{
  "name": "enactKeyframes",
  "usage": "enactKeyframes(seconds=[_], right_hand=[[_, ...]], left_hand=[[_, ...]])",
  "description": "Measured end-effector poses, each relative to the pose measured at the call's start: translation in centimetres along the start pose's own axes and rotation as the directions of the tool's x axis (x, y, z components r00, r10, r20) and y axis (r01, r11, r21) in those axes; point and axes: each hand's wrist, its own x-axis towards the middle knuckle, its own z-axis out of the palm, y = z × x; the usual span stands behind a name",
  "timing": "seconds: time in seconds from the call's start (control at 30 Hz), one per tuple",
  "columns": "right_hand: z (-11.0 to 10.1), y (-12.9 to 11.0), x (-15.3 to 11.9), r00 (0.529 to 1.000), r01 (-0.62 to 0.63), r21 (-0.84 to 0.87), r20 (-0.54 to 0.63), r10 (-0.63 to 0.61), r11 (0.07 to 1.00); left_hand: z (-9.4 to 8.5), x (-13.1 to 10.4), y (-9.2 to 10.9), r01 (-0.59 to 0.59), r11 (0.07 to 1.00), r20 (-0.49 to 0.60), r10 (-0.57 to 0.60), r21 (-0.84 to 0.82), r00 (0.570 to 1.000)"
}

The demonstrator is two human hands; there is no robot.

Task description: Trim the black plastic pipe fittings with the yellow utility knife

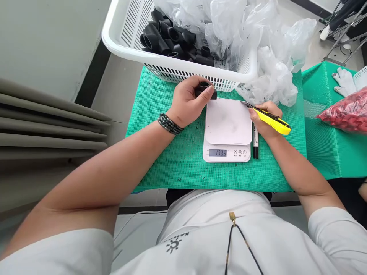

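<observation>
My left hand (pixel 190 100) is closed round a black plastic pipe fitting (pixel 204 86), just in front of the basket and by the scale's upper left corner. In my right hand (pixel 265 118) is a yellow utility knife (pixel 272 121), its blade end pointing left over the scale's right edge. Between the hands lies a white digital scale (pixel 228 126), its display reading about 173.5, with nothing large on its plate. A black-and-white marker pen (pixel 255 143) lies along the scale's right side, partly under my right hand.
A white plastic basket (pixel 177 68) at the back holds many black pipe fittings (pixel 172 38) and crumpled clear plastic bags (pixel 229 26), which spill over its right side. Green mesh (pixel 169 164) covers the table. On the right are a white glove (pixel 344 81) and a bag of red pieces (pixel 348 112).
</observation>
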Motion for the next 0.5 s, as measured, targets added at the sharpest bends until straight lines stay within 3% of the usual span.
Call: enactKeyframes(seconds=[0.33,0.5], right_hand=[[0.12,-0.59,-0.08,0.991,0.026,-0.003,-0.128,-0.026,1.000],[-0.37,-0.66,-0.23,0.999,-0.045,0.013,0.026,0.045,0.999]], left_hand=[[-0.05,0.03,0.29,0.007,1.000,-0.007,-0.007,0.007,1.000],[-0.05,-0.04,0.10,0.010,1.000,0.007,-0.010,-0.013,1.000]])
